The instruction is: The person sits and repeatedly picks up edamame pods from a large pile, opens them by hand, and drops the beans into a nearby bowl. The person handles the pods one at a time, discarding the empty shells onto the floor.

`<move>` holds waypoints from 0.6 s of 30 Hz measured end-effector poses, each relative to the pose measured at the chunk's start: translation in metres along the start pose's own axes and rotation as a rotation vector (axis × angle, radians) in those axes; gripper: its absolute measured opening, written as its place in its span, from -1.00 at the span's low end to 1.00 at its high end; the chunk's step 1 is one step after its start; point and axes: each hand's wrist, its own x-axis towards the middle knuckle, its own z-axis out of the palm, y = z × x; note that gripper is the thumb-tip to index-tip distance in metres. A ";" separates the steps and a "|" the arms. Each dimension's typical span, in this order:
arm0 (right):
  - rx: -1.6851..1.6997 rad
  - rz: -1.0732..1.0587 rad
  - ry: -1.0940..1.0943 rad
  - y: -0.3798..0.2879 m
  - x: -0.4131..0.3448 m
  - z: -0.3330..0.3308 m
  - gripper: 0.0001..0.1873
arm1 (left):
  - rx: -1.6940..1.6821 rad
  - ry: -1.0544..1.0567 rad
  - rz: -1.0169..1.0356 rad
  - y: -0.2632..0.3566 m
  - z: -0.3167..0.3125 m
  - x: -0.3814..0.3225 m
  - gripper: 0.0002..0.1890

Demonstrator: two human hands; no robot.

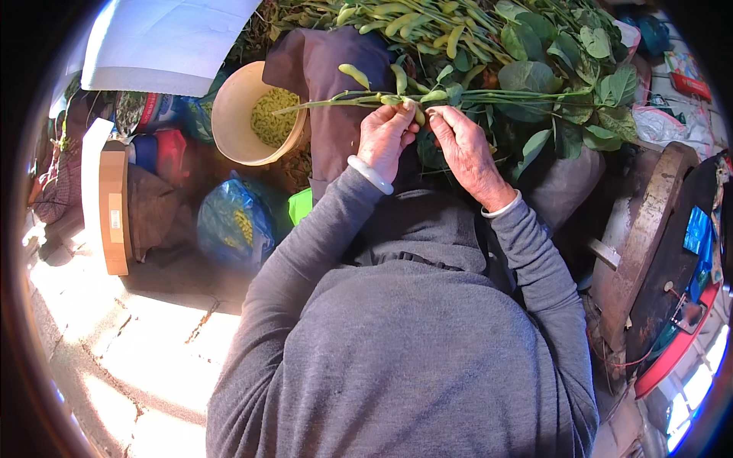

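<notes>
Across my lap lies a soybean stalk [487, 97] with green pods [400, 79] and leaves at its right end. My left hand [385, 134] pinches the stalk and a pod between thumb and fingers; a pale bangle circles that wrist. Just right of it, my right hand [467, 151] has its thumb and forefinger close together near the same pod; whether something small is between them cannot be told. Beyond both hands is a heap of soybean plants [435, 28] with many pods. A cream plastic bucket [232, 123], tilted, holds shelled green beans [275, 117] to the left.
A blue plastic bag [229, 220] with yellow-green contents rests left of my legs, near a cardboard box [114, 212]. White sheeting [160, 40] hangs at the upper left. To the right are a round wooden-rimmed object [653, 240] and a red basin [681, 355]. Stone paving [154, 355] spreads at lower left.
</notes>
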 end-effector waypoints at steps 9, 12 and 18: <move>0.269 0.320 -0.217 -0.022 -0.001 -0.014 -0.63 | 0.129 0.021 0.135 -0.013 -0.005 0.007 -0.87; 0.303 0.334 -0.207 -0.012 0.001 -0.010 -0.68 | 0.140 -0.004 0.128 -0.014 -0.007 0.008 -0.86; 0.689 0.567 -0.222 -0.004 -0.002 -0.006 -0.78 | 0.085 -0.104 -0.032 0.001 -0.015 0.004 -0.84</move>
